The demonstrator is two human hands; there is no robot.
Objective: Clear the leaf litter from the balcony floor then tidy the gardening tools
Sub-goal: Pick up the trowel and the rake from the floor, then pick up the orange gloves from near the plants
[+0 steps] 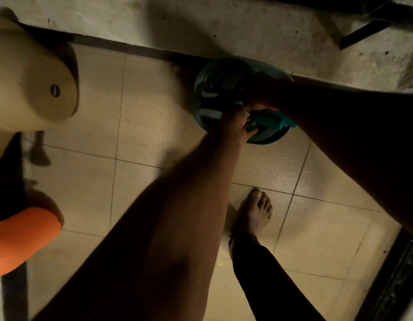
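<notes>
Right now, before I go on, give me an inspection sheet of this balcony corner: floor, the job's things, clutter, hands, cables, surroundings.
Surface: beige tiled floor, dim light; no leaf pile seen, only a few dark specks.
Job's things: teal basket against the wall base, holding tools too dark to identify; a teal-handled tool at its rim.
Clutter: tan pot and orange pot at the left.
Hands: left hand at the basket rim by the tool handle; right hand over the basket, in shadow, grip unclear.
Cables: nothing seen.
Surroundings: rough wall; bare foot; dark frame at the lower right.
</notes>
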